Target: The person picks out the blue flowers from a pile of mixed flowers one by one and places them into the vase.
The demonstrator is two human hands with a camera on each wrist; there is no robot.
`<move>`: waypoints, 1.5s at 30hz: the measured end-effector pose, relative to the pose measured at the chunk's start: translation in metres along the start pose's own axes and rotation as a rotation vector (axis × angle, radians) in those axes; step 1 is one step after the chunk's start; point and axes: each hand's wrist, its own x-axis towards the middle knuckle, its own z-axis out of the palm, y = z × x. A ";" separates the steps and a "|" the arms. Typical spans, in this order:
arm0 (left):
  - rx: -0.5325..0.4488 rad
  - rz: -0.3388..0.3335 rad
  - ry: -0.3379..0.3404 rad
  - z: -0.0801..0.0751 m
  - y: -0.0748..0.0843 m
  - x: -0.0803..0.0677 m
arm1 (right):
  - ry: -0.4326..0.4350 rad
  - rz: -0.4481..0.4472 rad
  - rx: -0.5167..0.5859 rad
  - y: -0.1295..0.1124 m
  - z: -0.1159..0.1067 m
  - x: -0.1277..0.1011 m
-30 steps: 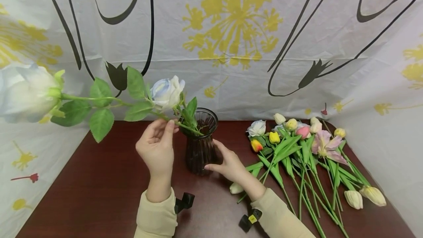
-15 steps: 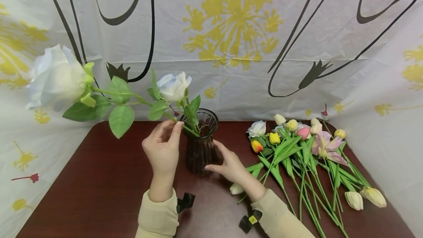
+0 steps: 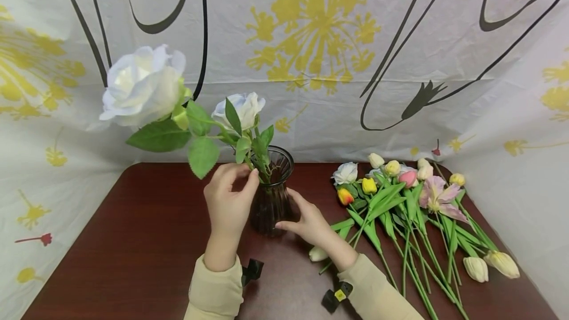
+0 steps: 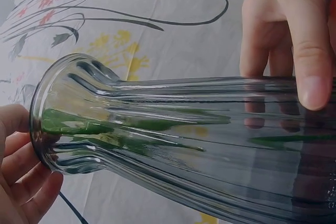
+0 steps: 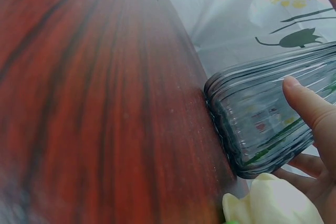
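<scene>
a second ago the large white rose (image 3: pixel 142 84) we are feeding into the ribbed glass vase (image 3: pixel 270 196) lay almost level, its bloom far out to the left of our left hand (image 3: pixel 228 201); since then it has swung up and inward, so the bloom now stands above and a little left of that hand. we judge from this that the stem is being stood up and seated in the vase, though it is not upright yet. its long axis runs on a slant, from the foot of the stem inside the vase mouth, just right of the left fingertips, up and leftward to the bloom, which faces up and toward us. our left hand pinches that stem between thumb and fingers right at the rim. a smaller white rose (image 3: pixel 242 107) already stands in the vase, just above the left hand. our right hand (image 3: pixel 308 221) steadies the vase on the dark red table (image 3: pixel 133 251), thumb and fingers curved round its lower body. to the right of the right hand, near it, lies a heap of artificial tulips (image 3: pixel 400 196).
</scene>
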 end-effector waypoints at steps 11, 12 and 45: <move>0.038 0.042 -0.027 0.005 -0.003 0.000 | 0.005 -0.015 -0.006 0.001 0.001 0.002; 0.033 0.046 -0.029 0.005 -0.003 0.000 | 0.004 -0.017 -0.004 0.001 0.001 0.002; 0.094 0.075 -0.198 -0.005 0.006 0.009 | 0.008 -0.023 -0.004 0.003 0.001 0.000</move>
